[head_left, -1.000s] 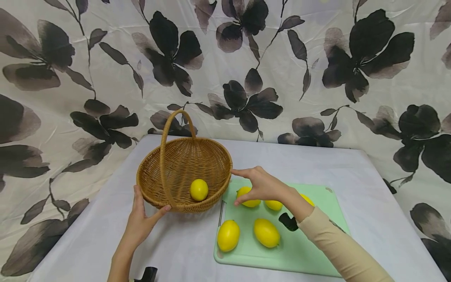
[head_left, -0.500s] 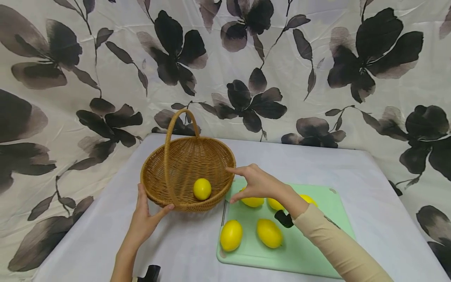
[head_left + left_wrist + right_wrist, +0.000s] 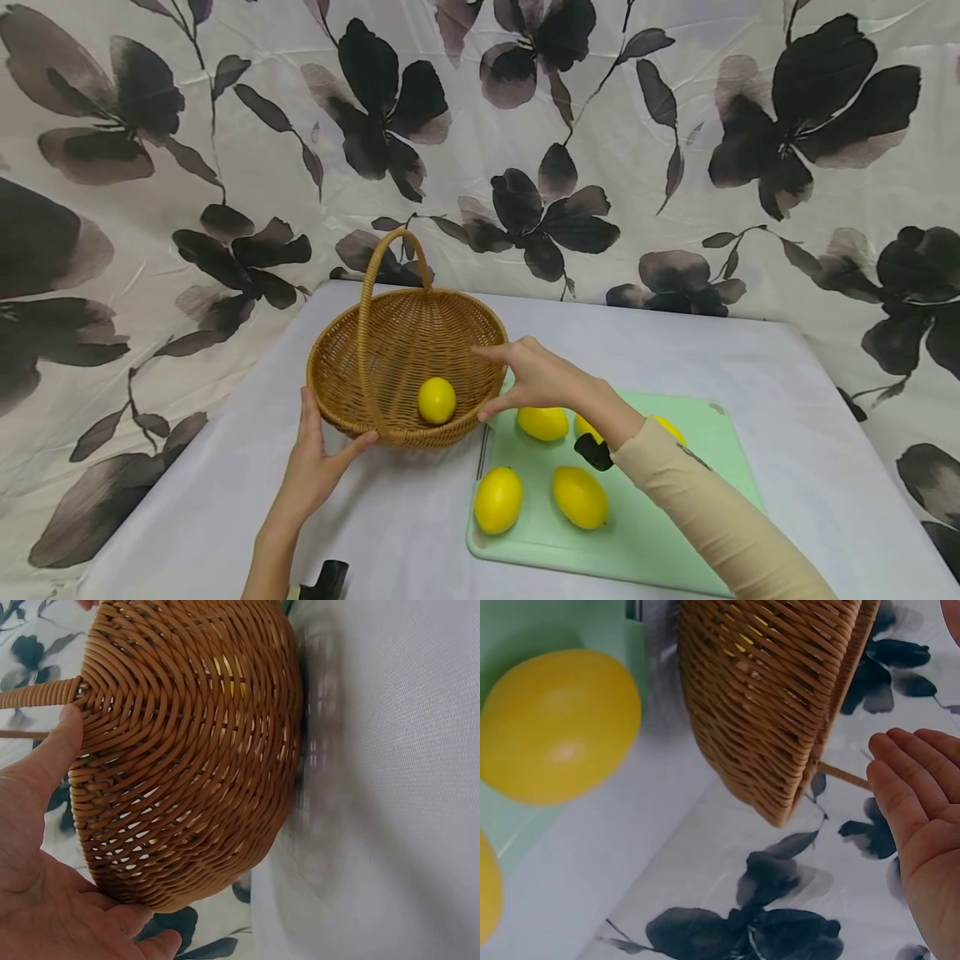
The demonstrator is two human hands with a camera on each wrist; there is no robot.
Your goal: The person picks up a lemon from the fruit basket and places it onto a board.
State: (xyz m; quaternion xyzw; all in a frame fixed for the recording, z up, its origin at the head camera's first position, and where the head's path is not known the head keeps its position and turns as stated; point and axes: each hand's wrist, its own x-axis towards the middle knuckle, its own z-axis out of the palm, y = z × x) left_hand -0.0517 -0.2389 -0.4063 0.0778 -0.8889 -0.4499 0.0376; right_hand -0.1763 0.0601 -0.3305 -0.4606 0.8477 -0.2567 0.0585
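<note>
A brown wicker basket (image 3: pixel 405 358) with an arched handle stands at the left of the table, its mouth facing me. One lemon (image 3: pixel 437 401) lies inside it. My left hand (image 3: pixel 315 467) holds the basket's near left side, with the thumb by the foot of the handle and the fingers along the outer wall (image 3: pixel 75 900). My right hand (image 3: pixel 536 379) overlaps the basket's right rim in the head view, thumb and fingers spread apart with nothing between them. In the right wrist view its straight fingers (image 3: pixel 922 776) show apart from the wicker wall.
A pale green cutting board (image 3: pixel 660 533) lies right of the basket. On it are several lemons, including a near-left lemon (image 3: pixel 498 500) and another lemon (image 3: pixel 581 497) beside it. My right forearm (image 3: pixel 705 500) crosses above the board. A floral cloth (image 3: pixel 660 100) hangs behind the white-covered table (image 3: pixel 405 533).
My right hand has moved left, from beside the basket's right rim to overlapping it. The left hand keeps its place on the basket. The whole head view has shifted slightly.
</note>
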